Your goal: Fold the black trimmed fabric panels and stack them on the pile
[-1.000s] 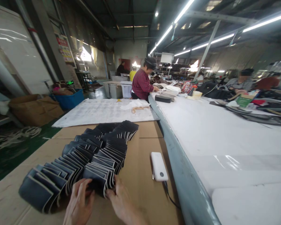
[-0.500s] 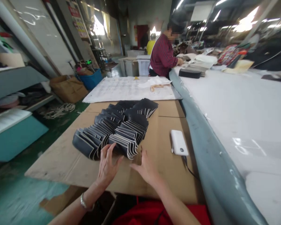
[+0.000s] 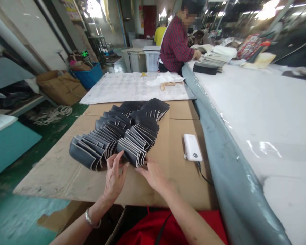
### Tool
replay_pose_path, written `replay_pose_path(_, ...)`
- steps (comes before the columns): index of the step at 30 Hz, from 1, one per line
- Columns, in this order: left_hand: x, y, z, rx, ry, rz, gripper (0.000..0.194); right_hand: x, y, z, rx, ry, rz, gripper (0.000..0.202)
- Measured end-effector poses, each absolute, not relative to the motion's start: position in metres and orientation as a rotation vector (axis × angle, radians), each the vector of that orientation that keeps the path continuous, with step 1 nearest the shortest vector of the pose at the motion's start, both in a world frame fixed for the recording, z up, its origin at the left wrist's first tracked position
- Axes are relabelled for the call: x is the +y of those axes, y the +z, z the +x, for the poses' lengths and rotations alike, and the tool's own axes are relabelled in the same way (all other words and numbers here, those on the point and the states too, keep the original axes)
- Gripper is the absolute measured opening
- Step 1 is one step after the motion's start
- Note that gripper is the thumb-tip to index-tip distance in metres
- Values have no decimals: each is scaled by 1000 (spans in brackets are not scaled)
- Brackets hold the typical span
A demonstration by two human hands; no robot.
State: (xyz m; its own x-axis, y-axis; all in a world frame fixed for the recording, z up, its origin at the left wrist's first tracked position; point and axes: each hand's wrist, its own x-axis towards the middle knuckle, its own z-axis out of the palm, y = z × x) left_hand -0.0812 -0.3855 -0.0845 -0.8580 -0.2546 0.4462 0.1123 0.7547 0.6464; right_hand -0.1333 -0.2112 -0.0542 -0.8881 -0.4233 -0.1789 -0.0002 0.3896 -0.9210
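Dark, leather-like folded pieces [image 3: 132,153] with pale edges stand fanned in overlapping rows on a brown cardboard sheet [image 3: 173,183]. My left hand [image 3: 115,175] is open at the near left corner of the right-hand row, fingers apart, its index fingertip at the front piece. At that row's near right corner, my right hand [image 3: 154,173] has its thumb in front and its fingers round the side edge, closed on the pieces. Its fingertips are partly hidden behind them. Left of my left hand, the other row [image 3: 83,153] leans untouched.
A white power bank [image 3: 192,147] with a black cable lies to the right. Beyond the cardboard is a white-covered board [image 3: 112,89] with paper scraps. A higher white table [image 3: 244,102] edges the right side. A person in a checked shirt [image 3: 174,44] works at its far end.
My right hand has moved in from beside the row to its right edge, and its fingers have closed there. My left hand stays close to the left corner. The view has shifted slightly.
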Motion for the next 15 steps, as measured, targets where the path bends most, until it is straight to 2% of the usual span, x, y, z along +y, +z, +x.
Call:
replay_pose_path(2, -383, -79, -89, -2427, -889, 85, 40, -216, -58, -135, 2241, -1537, -343, 34)
replay_pose_path(4, -383, -75, -94, -2445, -757, 35, 36, -220, -66, -133, 2186, -1588, -338, 32)
replay_pose_path(9, -382, -80, -90, -2540, -404, -175, 40, -220, -84, -124, 2123, -1660, -294, 39)
replay_pose_path(12, -380, -87, -82, -2511, -423, -186, 51, -211, -82, -122, 2213, -1664, -256, 38)
replay_pose_path(15, -382, -89, -79, -2422, -507, -117, 61, -200, -73, -123, 2287, -1631, -221, 53)
